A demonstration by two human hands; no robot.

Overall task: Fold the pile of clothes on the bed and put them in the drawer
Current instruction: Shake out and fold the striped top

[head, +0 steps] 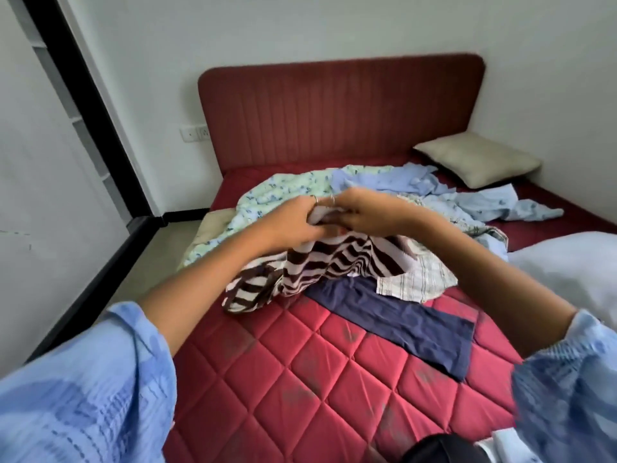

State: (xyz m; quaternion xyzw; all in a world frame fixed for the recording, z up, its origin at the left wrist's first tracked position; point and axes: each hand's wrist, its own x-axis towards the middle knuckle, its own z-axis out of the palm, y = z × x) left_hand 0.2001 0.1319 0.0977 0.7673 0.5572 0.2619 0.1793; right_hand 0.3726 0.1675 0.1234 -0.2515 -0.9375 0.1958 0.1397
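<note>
Both hands up over bed (327, 379). Left hand (293, 222) and right hand (364, 212) close together, fingers curled round top edge of striped shirt (320, 265). Hem trailing on quilt, beside navy cloth (400, 322). Clothes pile (400, 192) behind.

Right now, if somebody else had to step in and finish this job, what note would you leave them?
Left hand and right hand both grip one edge of the striped garment, lifted above the red quilted bed.
A navy piece lies flat beside it; a checked piece and light blue clothes lie loose behind.
Nothing looks folded yet; no drawer in view.
Left: fold everything, then stow it.
</note>
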